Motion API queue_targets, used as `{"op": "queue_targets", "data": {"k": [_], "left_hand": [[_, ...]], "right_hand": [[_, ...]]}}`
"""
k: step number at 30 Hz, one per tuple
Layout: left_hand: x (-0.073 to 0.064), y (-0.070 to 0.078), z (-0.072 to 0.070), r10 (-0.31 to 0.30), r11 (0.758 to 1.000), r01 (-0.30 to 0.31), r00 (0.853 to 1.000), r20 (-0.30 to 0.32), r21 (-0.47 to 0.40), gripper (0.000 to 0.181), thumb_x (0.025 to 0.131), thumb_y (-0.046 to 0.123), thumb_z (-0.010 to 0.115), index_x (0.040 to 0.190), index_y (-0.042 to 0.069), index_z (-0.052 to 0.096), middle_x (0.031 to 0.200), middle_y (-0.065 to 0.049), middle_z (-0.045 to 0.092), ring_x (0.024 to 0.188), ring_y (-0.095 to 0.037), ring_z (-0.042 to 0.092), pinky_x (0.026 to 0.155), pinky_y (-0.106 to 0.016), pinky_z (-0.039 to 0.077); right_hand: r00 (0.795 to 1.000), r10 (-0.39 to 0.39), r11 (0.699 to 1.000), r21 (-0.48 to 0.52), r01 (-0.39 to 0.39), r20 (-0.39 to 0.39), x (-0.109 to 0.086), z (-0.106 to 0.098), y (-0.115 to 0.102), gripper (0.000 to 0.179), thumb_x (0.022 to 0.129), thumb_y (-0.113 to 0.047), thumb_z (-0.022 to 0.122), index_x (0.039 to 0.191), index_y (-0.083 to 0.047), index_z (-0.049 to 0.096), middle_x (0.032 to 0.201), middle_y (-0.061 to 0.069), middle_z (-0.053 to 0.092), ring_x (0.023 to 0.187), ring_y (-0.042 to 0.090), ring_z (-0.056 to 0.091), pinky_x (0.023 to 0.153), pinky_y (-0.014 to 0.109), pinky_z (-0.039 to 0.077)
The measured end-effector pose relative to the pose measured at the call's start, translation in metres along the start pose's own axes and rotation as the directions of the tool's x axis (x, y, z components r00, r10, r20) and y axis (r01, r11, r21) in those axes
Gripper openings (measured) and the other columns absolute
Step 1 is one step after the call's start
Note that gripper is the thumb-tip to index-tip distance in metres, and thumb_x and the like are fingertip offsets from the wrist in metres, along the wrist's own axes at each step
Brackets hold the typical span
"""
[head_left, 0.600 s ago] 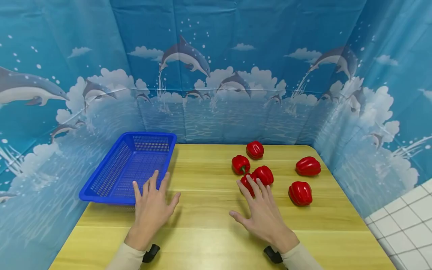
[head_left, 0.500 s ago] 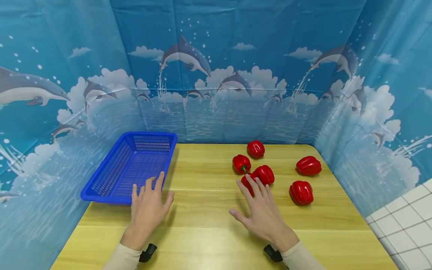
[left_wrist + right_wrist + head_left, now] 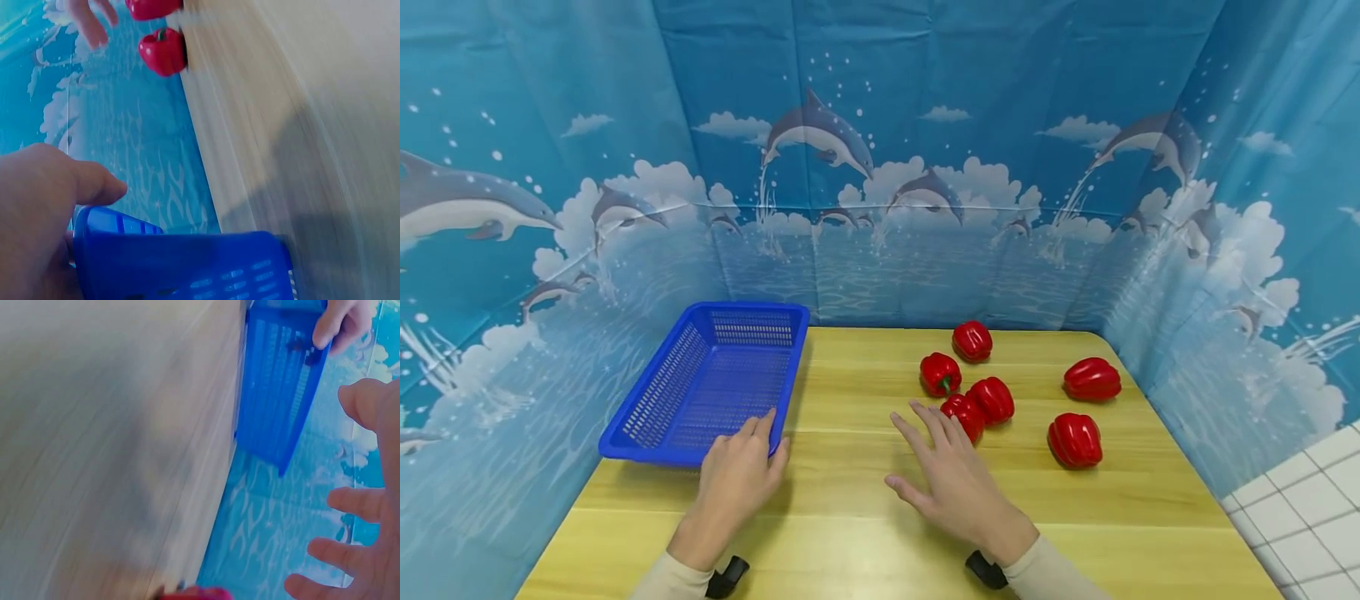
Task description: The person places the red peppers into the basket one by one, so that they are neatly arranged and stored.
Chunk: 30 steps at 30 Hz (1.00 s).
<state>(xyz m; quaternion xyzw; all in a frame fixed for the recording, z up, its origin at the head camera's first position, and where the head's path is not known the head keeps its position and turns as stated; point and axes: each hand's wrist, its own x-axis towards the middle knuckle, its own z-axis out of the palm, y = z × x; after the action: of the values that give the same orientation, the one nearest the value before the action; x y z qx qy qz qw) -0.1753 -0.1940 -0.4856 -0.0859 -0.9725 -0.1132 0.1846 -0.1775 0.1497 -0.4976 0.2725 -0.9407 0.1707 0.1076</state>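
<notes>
Blue plastic basket (image 3: 726, 387) is being gripped at its near right corner by the left hand (image 3: 737, 475), the fingers being bent over the rim and the thumb being placed on the outer side. At the right, the right hand (image 3: 955, 483) is being held above the yellow wood-grain table (image 3: 850, 492), its fingers being spread wide. Six red bell peppers (image 3: 1075, 440) are being seen on the right part of the table: four grouped near these fingertips, two farther right. Behind, a dolphin-printed curtain (image 3: 880, 275) is being displayed.
</notes>
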Motion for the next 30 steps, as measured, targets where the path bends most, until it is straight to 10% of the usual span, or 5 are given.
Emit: {"op": "queue_targets", "data": {"k": [4, 13, 30], "left_hand": [[0.000, 0.012, 0.001, -0.004, 1.000, 0.005, 0.999, 0.042, -0.031, 0.056, 0.107, 0.035, 0.084, 0.149, 0.000, 0.077, 0.129, -0.022, 0.085, 0.056, -0.020, 0.054, 0.052, -0.039, 0.057], [0.001, 0.032, 0.002, 0.067, 0.997, -0.063, 0.994, 0.089, -0.048, 0.061, 0.110, 0.042, 0.082, 0.153, 0.000, 0.074, 0.136, -0.023, 0.084, 0.087, -0.044, 0.083, 0.070, -0.051, 0.071], [-0.004, 0.054, 0.005, 0.193, 0.978, -0.186, 0.978, 0.076, -0.090, 0.061, 0.108, 0.040, 0.083, 0.152, -0.002, 0.075, 0.133, -0.022, 0.085, 0.094, -0.039, 0.087, 0.070, -0.046, 0.071]], "right_hand": [[0.998, -0.038, 0.999, 0.019, 0.037, 0.041, 0.003, 0.003, -0.012, 0.085, 0.113, -0.060, 0.072, 0.183, -0.025, 0.040, 0.191, 0.016, 0.035, 0.170, 0.051, 0.043, 0.136, 0.072, 0.042], [0.991, -0.120, 0.993, 0.031, 0.118, 0.059, 0.016, 0.013, -0.031, 0.080, 0.115, -0.054, 0.072, 0.183, -0.028, 0.040, 0.191, 0.011, 0.036, 0.169, 0.042, 0.049, 0.136, 0.066, 0.046], [0.977, -0.206, 0.975, 0.092, 0.201, 0.057, 0.035, 0.019, -0.043, 0.078, 0.118, -0.053, 0.065, 0.185, -0.024, 0.037, 0.190, 0.015, 0.037, 0.169, 0.040, 0.050, 0.127, 0.061, 0.058]]}}
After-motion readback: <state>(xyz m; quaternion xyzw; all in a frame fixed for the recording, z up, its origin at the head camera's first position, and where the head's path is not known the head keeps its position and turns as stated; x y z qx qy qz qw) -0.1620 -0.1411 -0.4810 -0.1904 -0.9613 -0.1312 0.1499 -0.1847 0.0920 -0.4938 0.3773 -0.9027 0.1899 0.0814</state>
